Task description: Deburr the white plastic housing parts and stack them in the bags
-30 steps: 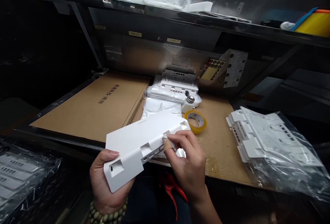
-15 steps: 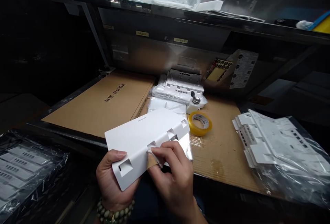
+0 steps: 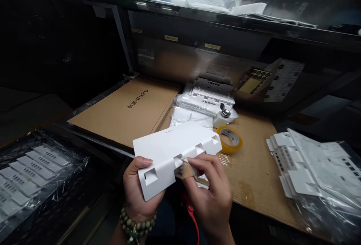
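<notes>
A white plastic cover (image 3: pixel 166 145) with several square cut-outs along its bent edge is tilted in front of me. My left hand (image 3: pixel 142 186) grips its left end, thumb on the top face and fingers underneath. At the middle of the bent edge, my right hand (image 3: pixel 211 184) pinches a small whitish wipe (image 3: pixel 184 160) against a cut-out. A tan wrap (image 3: pixel 187 171) covers the tip of the right thumb. Just behind the cover lie a roll of yellow tape (image 3: pixel 238 145) and a white bottle with a metal top (image 3: pixel 221 119).
Flat cardboard (image 3: pixel 118 113) is stacked at left. Bagged white covers (image 3: pixel 307 166) lie at right, and more white parts (image 3: pixel 214 90) sit at the back. A tray of white pieces (image 3: pixel 34 169) is at lower left. A shelf edge (image 3: pixel 197 16) crosses above.
My view has turned left, so the scene sits further right. The wipe stays at the same part of the cover's edge. A red cord now shows below my right hand.
</notes>
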{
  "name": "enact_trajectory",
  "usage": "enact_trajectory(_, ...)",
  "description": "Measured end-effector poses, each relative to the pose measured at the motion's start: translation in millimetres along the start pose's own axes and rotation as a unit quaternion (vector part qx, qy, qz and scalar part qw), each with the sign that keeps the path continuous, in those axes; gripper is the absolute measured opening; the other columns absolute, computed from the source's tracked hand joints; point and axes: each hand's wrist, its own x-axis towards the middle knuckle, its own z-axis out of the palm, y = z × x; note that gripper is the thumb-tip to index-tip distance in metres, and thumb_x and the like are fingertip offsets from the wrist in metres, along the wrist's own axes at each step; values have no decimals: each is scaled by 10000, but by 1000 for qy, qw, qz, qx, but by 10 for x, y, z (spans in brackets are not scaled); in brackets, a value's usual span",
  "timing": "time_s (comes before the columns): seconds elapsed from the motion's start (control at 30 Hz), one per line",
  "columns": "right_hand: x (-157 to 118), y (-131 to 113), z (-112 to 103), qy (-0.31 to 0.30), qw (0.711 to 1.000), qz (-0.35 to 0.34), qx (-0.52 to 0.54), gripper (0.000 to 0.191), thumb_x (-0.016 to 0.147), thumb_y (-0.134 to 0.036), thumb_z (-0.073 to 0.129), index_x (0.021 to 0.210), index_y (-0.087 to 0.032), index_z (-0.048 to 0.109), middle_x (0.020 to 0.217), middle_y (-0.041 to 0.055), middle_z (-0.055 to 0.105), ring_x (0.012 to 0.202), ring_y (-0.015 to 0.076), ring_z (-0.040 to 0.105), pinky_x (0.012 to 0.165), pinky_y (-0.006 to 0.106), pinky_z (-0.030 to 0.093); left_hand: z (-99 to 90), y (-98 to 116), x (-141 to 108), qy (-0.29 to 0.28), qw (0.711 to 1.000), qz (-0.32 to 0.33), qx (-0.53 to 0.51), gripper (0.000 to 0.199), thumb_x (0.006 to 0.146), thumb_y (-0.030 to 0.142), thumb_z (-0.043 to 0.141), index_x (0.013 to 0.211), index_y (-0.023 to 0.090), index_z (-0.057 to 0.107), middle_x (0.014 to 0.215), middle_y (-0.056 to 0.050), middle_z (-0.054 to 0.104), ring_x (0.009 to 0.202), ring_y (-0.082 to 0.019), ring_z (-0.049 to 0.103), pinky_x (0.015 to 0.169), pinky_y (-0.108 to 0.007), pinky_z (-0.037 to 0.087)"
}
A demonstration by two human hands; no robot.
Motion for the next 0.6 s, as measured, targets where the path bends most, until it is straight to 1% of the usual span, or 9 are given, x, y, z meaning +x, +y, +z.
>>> enact_trajectory(0.07, -14, -44, -4, -5, 1000, 0, 7, 150, 873, -84, 677, 959, -196, 725, 871, 41, 618, 721, 133, 621, 628, 235, 538, 0, -6, 9, -6, 1000, -9, -9, 704, 627, 98, 572, 1325, 169, 627, 909, -72, 803, 904, -366, 765, 903, -552, 619)
enact_trajectory(0.17, -80, -158, 74, -41, 998, -21, 44, 194, 846, -67, 687, 983, -203, 710, 865, 31, 636, 684, 122, 628, 601, 223, 544, 20, -21, -5, 1, 999, -32, -17, 708, 610, 124, 579, 1318, 140, 619, 928, -97, 793, 917, -373, 758, 897, -532, 622)
enact_trajectory(0.27, -152, -256, 203, -57, 995, -43, 72, 229, 831, -61, 670, 1013, -197, 694, 859, 37, 645, 711, 147, 649, 634, 248, 565, 54, -28, -46, 9, 997, -70, -18, 682, 625, 154, 571, 1304, 126, 614, 956, -108, 780, 923, -366, 752, 888, -496, 626)
enact_trajectory(0.37, -177, -294, 275, -73, 993, -54, 71, 229, 823, -51, 647, 1003, -186, 688, 857, 46, 645, 721, 165, 652, 662, 278, 572, 55, -28, -59, 10, 994, -107, -27, 646, 634, 175, 571, 1276, 124, 623, 967, -111, 770, 910, -359, 752, 869, -466, 629)
enact_trajectory(0.43, -170, -293, 277, -75, 993, -56, 67, 229, 818, -43, 643, 996, -181, 686, 852, 46, 645, 716, 162, 650, 658, 274, 568, 24, -31, -40, -1, 993, -111, -29, 633, 629, 178, 591, 1259, 121, 631, 978, -117, 768, 903, -358, 752, 858, -456, 631)
enact_trajectory(0.53, -156, -282, 258, -64, 993, -72, 63, 214, 822, -52, 643, 993, -173, 686, 839, 48, 645, 709, 162, 649, 651, 271, 566, -33, -41, 0, -32, 995, -95, -24, 606, 637, 169, 615, 1241, 127, 646, 989, -115, 771, 898, -348, 753, 853, -447, 632)
enact_trajectory(0.6, -165, -277, 262, -70, 993, -75, 62, 213, 822, -51, 646, 993, -172, 686, 839, 49, 650, 710, 163, 650, 648, 271, 564, -49, -51, 12, -42, 995, -86, -25, 612, 634, 163, 611, 1243, 134, 649, 986, -108, 775, 897, -343, 754, 857, -443, 631)
